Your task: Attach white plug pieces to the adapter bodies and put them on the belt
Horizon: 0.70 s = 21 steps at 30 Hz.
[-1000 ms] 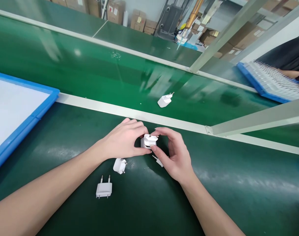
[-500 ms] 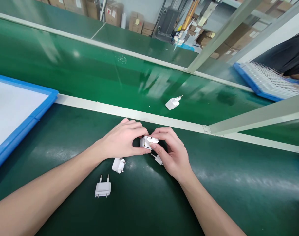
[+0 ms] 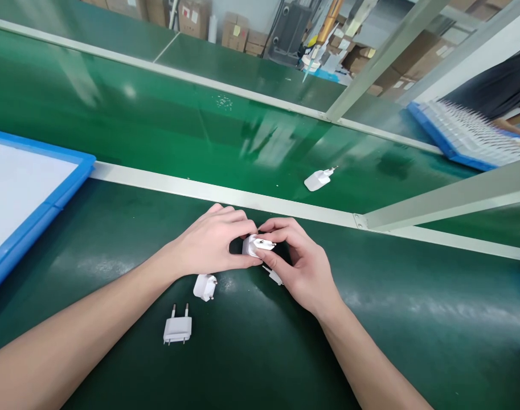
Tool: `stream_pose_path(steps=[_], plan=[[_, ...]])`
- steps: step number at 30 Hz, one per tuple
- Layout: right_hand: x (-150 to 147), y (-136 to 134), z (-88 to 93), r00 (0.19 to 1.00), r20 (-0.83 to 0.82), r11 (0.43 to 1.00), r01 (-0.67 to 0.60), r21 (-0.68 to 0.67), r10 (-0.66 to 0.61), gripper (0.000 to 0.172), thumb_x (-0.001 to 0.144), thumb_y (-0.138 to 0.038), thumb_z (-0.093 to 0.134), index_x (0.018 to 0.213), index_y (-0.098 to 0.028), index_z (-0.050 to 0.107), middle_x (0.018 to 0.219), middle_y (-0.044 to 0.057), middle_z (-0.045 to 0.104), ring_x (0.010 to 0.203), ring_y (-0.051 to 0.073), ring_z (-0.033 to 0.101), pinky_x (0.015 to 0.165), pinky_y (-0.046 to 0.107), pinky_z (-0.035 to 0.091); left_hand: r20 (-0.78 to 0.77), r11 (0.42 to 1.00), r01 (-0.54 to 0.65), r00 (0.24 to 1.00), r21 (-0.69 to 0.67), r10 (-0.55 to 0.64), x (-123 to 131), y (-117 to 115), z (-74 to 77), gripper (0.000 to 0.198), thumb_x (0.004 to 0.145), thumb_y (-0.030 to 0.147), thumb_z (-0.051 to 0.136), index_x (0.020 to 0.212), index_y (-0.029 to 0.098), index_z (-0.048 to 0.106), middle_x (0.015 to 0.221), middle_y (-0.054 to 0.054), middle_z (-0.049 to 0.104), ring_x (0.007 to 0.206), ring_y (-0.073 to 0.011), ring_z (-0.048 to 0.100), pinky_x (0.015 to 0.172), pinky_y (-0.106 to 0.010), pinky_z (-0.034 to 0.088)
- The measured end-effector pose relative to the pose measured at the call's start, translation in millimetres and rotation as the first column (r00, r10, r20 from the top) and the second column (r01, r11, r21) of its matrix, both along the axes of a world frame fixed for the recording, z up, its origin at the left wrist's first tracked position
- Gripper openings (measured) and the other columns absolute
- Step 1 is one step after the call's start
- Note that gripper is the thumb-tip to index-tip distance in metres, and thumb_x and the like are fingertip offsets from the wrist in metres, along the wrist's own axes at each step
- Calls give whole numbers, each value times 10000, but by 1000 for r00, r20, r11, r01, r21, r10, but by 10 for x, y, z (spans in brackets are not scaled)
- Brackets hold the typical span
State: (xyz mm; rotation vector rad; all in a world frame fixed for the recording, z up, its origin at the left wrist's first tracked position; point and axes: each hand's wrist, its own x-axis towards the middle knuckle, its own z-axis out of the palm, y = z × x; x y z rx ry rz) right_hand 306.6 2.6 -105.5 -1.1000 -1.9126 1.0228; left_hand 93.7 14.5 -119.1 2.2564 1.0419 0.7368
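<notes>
From the head camera we read no legible writing. Our left hand and right hand meet fingertip to fingertip, both curled and pinching a white plug adapter between them, just above the dark green mat, near the rail.

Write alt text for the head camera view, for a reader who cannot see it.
Two bare hands, left hand and right hand, pinch a small white plug part together over a dark green bench. Two loose plug pieces lie near the left wrist, another plug lies on the conveyor belt beyond, and a blue tray sits at left.
</notes>
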Motion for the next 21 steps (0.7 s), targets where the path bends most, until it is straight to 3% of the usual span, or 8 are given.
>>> stream_pose_path(steps=[17,21], plan=[[-45,-18,76,995,-2,970,98,-220,-101,229,819,-453,823,862,-254,720,1169,50,707,1113,276,655,1003,484,493,13,1000,10,1000,-7,-10,-1,-1,-14,258,926,463,677,965,209,663,923,2,654,904,-177,566,854,-357,354],[-65,-24,84,993,-35,951,99,-294,-114,254,792,-464,838,864,-248,726,1166,53,726,1083,278,679,940,460,536,14,1000,5,1000,-7,-5,-4,-2,-23,250,924,455,679,958,209,658,925,1,663,913,-185,572,863,-366,361]])
